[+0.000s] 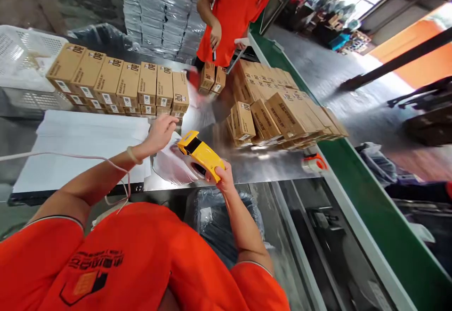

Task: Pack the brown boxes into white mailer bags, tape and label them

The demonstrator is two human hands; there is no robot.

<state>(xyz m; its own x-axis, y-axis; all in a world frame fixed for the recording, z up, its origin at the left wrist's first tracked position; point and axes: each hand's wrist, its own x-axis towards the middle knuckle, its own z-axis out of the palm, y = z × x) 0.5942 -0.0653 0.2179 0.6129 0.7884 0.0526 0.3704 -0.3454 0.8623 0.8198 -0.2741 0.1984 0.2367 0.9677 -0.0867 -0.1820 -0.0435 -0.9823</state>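
My right hand point(223, 177) is wrapped round the lower end of a yellow tape dispenser point(206, 154), which tilts up to the left over the metal table. Part of the tape roll shows on its underside. My left hand point(162, 133) is raised to the left of the dispenser, fingers loosely bent and apart, with nothing visible in it. Just beyond it stands a row of brown cartons point(129, 85), stacked in layers. Below and left of that hand lie white sheets point(84, 143).
Flat and folded cartons point(293, 115) are piled at right beside a green conveyor point(367, 188). An orange tape roll point(319, 161) sits at the table edge. Across the table a co-worker point(235, 16) stands by two cartons point(212, 77). A white basket point(30, 59) is far left.
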